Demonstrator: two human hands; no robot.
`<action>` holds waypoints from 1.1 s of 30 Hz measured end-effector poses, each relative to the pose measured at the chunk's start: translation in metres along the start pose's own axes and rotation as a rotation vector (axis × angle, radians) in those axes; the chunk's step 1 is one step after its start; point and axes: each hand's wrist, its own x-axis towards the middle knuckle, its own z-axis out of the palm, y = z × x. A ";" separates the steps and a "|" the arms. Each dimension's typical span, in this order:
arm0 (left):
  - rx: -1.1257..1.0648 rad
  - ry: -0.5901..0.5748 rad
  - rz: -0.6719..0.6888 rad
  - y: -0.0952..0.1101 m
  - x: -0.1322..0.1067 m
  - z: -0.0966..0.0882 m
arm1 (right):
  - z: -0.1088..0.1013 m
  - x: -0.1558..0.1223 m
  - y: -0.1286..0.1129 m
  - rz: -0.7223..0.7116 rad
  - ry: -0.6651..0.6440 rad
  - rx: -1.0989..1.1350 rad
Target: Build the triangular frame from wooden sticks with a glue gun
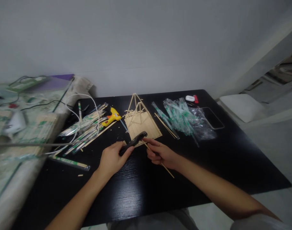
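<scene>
My left hand (pixel 112 158) is closed around the handles of black pliers (pixel 135 140), whose head points up and to the right. In my right hand (pixel 162 154) is a thin wooden chopstick (pixel 168 171), slanting down to the right. Its upper end meets the head of the pliers; whether the jaws grip it cannot be made out. Just beyond the hands lies a flat base of wooden sticks (pixel 148 125). A pointed frame of sticks (pixel 149 113) rises from it, and short cut pieces (pixel 131 114) lie at its far left.
A yellow glue gun (pixel 111 117) rests left of the base, near wrapped chopsticks (pixel 87 123) and a white cable (pixel 97 111). Loose sticks (pixel 167 125), crumpled plastic wrappers (pixel 181 115), a phone (pixel 211 117) and a white case (pixel 190 98) lie right on the black table (pixel 208 169).
</scene>
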 end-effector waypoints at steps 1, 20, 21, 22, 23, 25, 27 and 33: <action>-0.015 0.000 0.000 0.001 0.000 0.000 | 0.000 0.001 0.000 -0.004 0.007 0.000; -0.041 -0.019 0.019 0.001 0.000 -0.003 | 0.001 -0.002 -0.007 -0.037 0.030 0.037; -0.032 -0.010 0.015 0.000 0.000 -0.004 | 0.001 -0.003 -0.007 -0.044 0.031 0.039; -0.020 0.002 0.010 0.000 0.000 -0.005 | 0.002 -0.004 -0.007 -0.053 0.033 0.039; -0.006 0.018 0.003 -0.001 0.000 -0.006 | 0.002 -0.004 -0.007 -0.061 0.033 0.036; 0.022 0.053 -0.013 -0.003 -0.001 -0.007 | 0.004 -0.005 -0.007 -0.079 0.038 0.022; 0.037 0.077 -0.011 -0.004 -0.002 -0.007 | 0.004 -0.005 -0.006 -0.096 0.047 0.005; 0.052 0.064 0.035 0.002 -0.004 -0.009 | 0.005 -0.003 -0.005 -0.153 0.041 -0.059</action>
